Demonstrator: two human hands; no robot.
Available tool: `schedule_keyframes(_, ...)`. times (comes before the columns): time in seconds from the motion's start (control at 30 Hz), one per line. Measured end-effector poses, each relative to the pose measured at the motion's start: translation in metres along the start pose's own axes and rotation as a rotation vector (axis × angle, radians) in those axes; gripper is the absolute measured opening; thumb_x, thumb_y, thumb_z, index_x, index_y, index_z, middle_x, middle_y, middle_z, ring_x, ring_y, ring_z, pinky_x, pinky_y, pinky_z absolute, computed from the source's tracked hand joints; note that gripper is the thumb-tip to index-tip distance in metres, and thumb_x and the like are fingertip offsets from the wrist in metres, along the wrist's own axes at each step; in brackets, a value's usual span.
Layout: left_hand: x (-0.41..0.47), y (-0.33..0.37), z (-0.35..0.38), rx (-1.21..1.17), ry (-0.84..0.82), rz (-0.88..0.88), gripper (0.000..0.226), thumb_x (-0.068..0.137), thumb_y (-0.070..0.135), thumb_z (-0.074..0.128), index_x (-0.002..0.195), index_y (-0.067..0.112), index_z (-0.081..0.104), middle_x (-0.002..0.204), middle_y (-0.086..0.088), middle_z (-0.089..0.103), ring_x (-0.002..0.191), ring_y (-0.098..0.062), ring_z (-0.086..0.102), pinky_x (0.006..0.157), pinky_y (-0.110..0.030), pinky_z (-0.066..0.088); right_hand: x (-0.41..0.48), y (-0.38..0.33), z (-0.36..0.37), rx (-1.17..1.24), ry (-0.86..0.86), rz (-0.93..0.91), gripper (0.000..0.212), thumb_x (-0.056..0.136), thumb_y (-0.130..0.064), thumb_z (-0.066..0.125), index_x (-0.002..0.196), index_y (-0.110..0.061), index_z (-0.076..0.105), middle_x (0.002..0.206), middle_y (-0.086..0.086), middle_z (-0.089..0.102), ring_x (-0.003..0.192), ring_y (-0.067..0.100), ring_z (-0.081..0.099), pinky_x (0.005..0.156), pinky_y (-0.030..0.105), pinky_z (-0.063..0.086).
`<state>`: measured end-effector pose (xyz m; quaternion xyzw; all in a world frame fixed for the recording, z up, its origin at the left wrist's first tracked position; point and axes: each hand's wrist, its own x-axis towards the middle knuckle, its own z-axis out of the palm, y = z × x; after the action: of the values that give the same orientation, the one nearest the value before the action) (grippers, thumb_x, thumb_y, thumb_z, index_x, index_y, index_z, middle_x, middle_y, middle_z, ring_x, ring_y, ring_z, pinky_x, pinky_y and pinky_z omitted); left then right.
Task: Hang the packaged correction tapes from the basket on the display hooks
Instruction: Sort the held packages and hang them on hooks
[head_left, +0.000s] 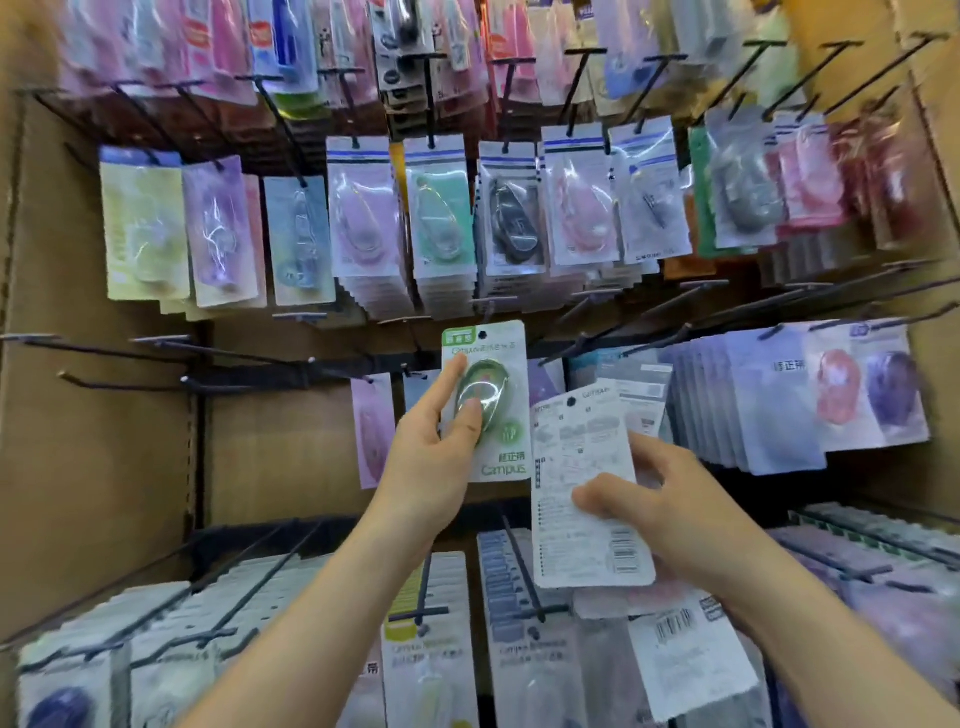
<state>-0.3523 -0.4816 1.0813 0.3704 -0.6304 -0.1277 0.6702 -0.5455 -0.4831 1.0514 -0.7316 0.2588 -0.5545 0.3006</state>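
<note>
Nearest, my right hand (670, 499) grips a back-facing pack (587, 488); left hand (431, 452) pinches the green Campus pack (485, 405) mid-frame; its hole could miss the hook (489, 302) above.

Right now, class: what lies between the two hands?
Head view: the green pack, pinched by the left hand, and the white-backed pack, held by the right hand.

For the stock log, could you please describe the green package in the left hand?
The green package is a white card with a green label, a hang hole, "Campus" printed low and a clear blister over a green oval tape. It is upright, facing the camera. The left hand grips its left edge, a fingertip on the blister.
</note>
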Motion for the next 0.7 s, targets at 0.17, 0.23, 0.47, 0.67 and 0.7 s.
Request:
schedule_keyframes(0.17,-0.004,-0.002,0.009,0.152,0.032,0.018,0.052,0.101,0.025,0.053,0.149,0.032,0.037,0.143,0.01,0.053,0.123,-0.011,0.057,0.103,-0.036,0.05,0.006,0.005,-0.015,0.051,-0.091,-0.008,0.024,0.086,-0.005,0.067,0.097,-0.027,0.071,0.091,-0.017,0.076,0.085,0.003,0.072,0.066,0.016,0.056)
schedule_keyframes(0.23,-0.001,-0.003,0.011,0.162,0.05,-0.031,0.051,0.102,0.022,0.051,0.15,0.032,0.036,0.141,0.011,0.052,0.116,-0.007,0.06,0.096,-0.026,0.053,0.01,0.006,-0.016,0.072,-0.132,-0.012,0.024,0.087,-0.005,0.066,0.097,-0.027,0.071,0.091,-0.017,0.076,0.085,0.002,0.072,0.065,0.015,0.056)
schedule_keyframes(0.47,0.03,-0.011,0.002,0.31,0.062,-0.196,0.059,0.093,0.009,0.066,0.142,0.036,0.046,0.097,-0.014,0.07,0.071,-0.009,0.072,0.057,-0.006,0.043,0.028,0.02,-0.009,0.136,-0.214,0.07,0.019,0.087,-0.005,0.066,0.095,-0.021,0.073,0.092,-0.008,0.077,0.087,0.011,0.074,0.084,0.034,0.06)
schedule_keyframes(0.67,0.079,-0.047,0.002,0.553,0.093,-0.226,0.061,0.085,0.02,0.077,0.137,0.038,0.053,0.122,-0.015,0.066,0.098,-0.024,0.07,0.087,-0.037,0.057,0.05,0.037,-0.002,0.24,-0.159,0.158,0.019,0.088,-0.005,0.066,0.098,-0.019,0.071,0.093,-0.001,0.078,0.084,0.013,0.074,0.069,0.025,0.059)
schedule_keyframes(0.7,0.087,-0.053,0.003,0.604,0.086,-0.207,0.061,0.085,0.019,0.076,0.138,0.036,0.052,0.127,-0.014,0.064,0.101,-0.025,0.068,0.085,-0.036,0.057,0.053,0.038,-0.002,0.257,-0.153,0.164,0.019,0.088,-0.006,0.067,0.1,-0.02,0.071,0.094,-0.002,0.078,0.084,0.012,0.075,0.067,0.023,0.058)
